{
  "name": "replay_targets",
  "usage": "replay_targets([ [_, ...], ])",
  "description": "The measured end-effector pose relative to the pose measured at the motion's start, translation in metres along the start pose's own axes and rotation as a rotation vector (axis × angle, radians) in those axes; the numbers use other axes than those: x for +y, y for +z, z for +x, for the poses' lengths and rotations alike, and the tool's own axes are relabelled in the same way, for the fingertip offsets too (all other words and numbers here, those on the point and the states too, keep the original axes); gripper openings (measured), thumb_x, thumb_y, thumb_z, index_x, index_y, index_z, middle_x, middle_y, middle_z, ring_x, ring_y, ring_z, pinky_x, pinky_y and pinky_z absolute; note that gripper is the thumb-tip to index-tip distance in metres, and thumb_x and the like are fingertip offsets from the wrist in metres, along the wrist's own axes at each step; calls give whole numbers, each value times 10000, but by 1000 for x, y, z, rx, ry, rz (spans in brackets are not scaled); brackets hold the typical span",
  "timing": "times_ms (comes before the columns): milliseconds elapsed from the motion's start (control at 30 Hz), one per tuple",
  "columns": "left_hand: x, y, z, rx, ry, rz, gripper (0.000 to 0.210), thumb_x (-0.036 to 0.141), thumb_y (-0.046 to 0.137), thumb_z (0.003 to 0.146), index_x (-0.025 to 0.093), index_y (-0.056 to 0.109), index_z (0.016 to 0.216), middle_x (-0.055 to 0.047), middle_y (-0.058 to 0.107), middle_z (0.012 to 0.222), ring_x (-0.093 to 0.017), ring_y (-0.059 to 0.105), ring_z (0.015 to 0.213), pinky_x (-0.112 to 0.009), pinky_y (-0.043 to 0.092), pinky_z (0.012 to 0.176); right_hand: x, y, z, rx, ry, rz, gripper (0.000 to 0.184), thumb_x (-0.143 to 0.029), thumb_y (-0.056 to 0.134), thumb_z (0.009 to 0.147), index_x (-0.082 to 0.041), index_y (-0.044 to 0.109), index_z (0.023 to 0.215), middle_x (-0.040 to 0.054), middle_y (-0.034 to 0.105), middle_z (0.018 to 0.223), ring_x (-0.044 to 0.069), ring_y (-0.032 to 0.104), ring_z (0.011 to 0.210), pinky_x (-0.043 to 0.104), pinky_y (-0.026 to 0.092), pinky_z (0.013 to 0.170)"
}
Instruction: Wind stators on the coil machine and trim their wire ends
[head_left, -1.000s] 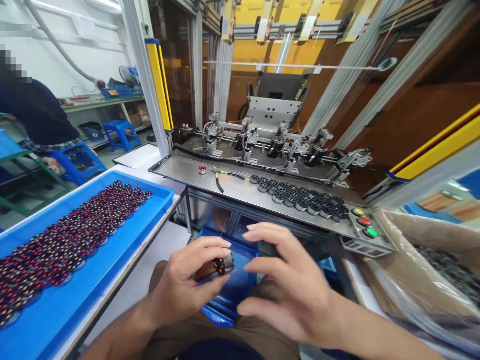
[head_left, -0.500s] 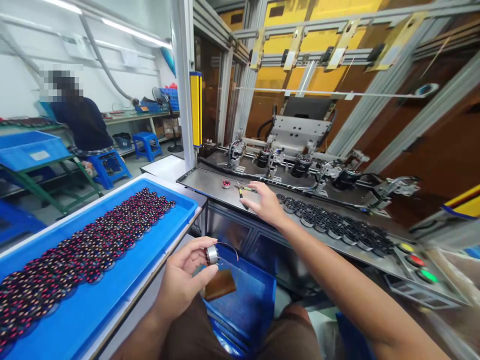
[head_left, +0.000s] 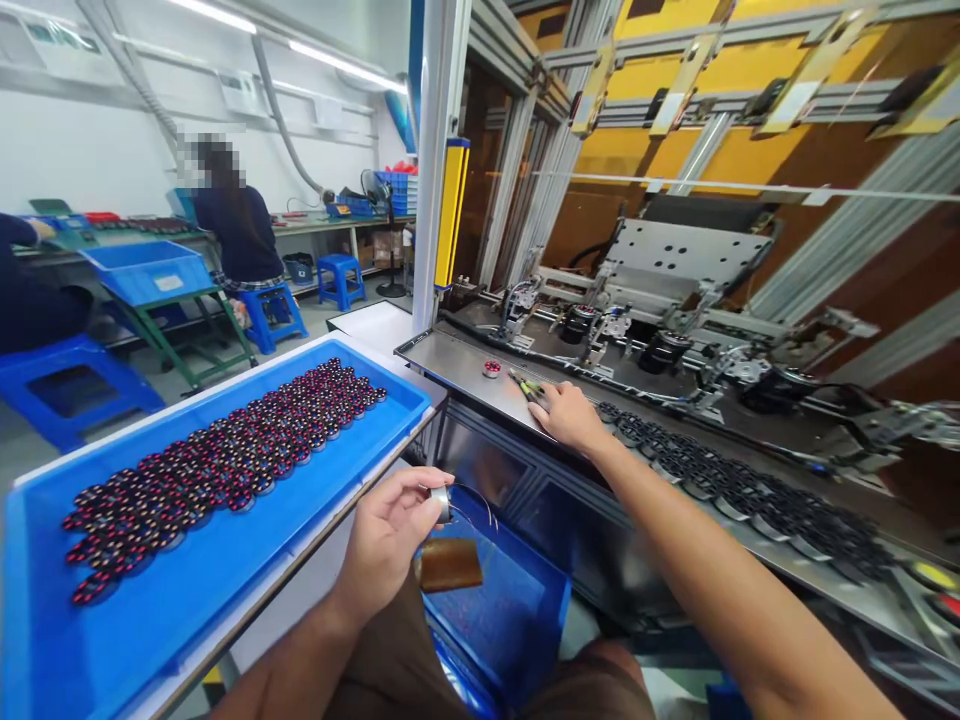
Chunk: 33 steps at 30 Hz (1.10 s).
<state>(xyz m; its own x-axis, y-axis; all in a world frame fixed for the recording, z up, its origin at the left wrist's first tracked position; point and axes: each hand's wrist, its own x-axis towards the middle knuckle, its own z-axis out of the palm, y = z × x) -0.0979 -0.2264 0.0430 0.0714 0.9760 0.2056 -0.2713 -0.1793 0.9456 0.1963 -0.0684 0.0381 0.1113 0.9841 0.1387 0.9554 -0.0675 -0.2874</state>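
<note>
In my left hand (head_left: 390,530) a small silver motor part (head_left: 441,503) is pinched between thumb and fingers, with thin wires (head_left: 476,490) trailing from it to the right. My right hand (head_left: 571,415) reaches out to the metal ledge, its thumb and fingers closed about the handles of a pair of pliers (head_left: 528,387) with yellow-green grips. The pliers lie on the ledge, partly covered by the fingers. Just left of them sits one round motor part with a red top (head_left: 492,369).
A blue tray (head_left: 390,420) at left holds many round red-and-black parts (head_left: 247,430). Dark wired parts (head_left: 720,480) line the ledge at right, before a machine with fixtures (head_left: 664,350). Below is a blue bin (head_left: 517,590) with a brown block (head_left: 450,565). People sit behind, at left.
My right hand has come down onto the pliers and its fingers have closed around them. The left hand keeps hold of the motor part. The view has swung left.
</note>
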Motion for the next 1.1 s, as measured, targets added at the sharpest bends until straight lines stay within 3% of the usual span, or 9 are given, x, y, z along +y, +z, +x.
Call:
replay_targets([
  [100,0,5,-4,-11,-12,-5,103,212,698,804,181,718,901,-69,767,1004,-180,709,886,-240,580,684,2,-11,-4,23,-45,160,400,-445,583,948,-154,597,1222,113,614,1230,264,582,1140,508,445,1013],
  [167,0,7,-7,-17,-35,-15,110,226,701,806,178,716,904,-71,764,1011,-170,705,854,-227,572,644,2,-19,-19,37,-55,313,464,-498,437,995,-134,585,1241,133,644,1150,251,636,1018,463,511,922],
  [333,-3,10,-10,-53,-117,-63,205,288,698,830,159,723,988,-72,750,968,-135,679,758,-239,585,675,7,-19,-121,19,-91,729,731,-496,-87,983,-127,289,1489,195,633,1186,245,689,861,393,586,666],
  [400,-6,14,-9,-104,-152,-91,255,283,725,811,152,716,1029,-80,746,984,-140,682,775,-249,592,705,7,-8,-179,-48,-144,1057,711,-569,-8,981,-177,307,1483,196,627,1203,243,696,826,379,589,603],
  [500,-10,24,-10,-210,-198,-128,327,229,788,752,141,703,1055,-91,753,964,-161,701,815,-258,598,748,0,12,-254,-154,-163,1381,612,-608,402,953,-257,387,1454,155,629,1201,257,700,930,390,613,706],
  [600,-13,39,-12,-298,-225,-150,332,199,798,745,144,701,1058,-90,765,915,-172,719,816,-265,608,760,-12,21,-299,-114,-61,1213,555,-467,569,942,-287,411,1443,117,656,1160,231,698,982,381,602,845],
  [700,-15,50,-15,-339,-225,-167,320,179,793,753,158,705,1060,-96,772,969,-164,728,816,-240,608,749,-19,17,-314,-15,-126,938,589,-385,628,916,-262,423,1454,129,679,1168,241,700,1005,364,596,887],
  [867,-15,53,-20,-330,-217,-193,316,158,803,736,167,712,1038,-104,766,1053,-165,740,833,-220,608,744,-22,18,-310,78,-342,690,719,-258,643,866,-201,344,1517,168,568,1392,309,556,1284,454,469,1076],
  [1100,-7,44,-24,-310,-262,-168,306,159,792,757,166,703,1049,-89,768,1021,-160,737,829,-208,607,733,-37,24,-293,173,-445,684,676,-176,606,856,-201,378,1492,143,595,1351,273,601,1233,375,509,1046],
])
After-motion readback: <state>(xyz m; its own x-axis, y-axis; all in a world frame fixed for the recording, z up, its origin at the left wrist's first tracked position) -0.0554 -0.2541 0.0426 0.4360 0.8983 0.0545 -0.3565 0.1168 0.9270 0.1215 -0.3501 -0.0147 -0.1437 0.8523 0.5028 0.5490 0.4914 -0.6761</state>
